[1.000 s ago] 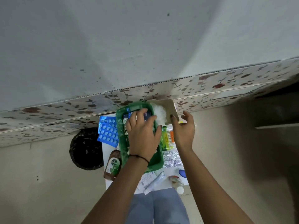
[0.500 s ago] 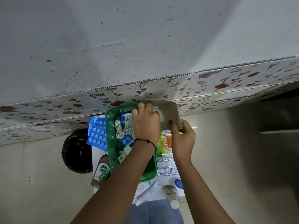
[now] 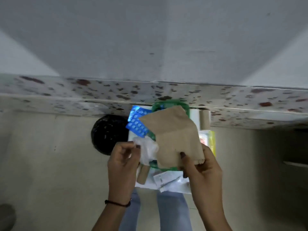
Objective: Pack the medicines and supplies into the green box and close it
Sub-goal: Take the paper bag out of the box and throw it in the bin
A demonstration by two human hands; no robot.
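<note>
I see the brown paper bag [image 3: 175, 137] now lifted over the green box [image 3: 186, 107], pinched in my right hand [image 3: 198, 164]; left hand [image 3: 123, 157] grips white plastic [image 3: 148, 149], so packing continues.

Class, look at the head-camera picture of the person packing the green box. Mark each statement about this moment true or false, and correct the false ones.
1. The right hand holds a brown paper bag. True.
2. The left hand is empty. False: it pinches white cotton wadding.
3. The blue blister pack lies left of the green box. True.
4. The green box is closed. False: it has no lid on; the bag hangs over it.
5. A dark band circles the right wrist. False: it is on the left wrist.
</note>
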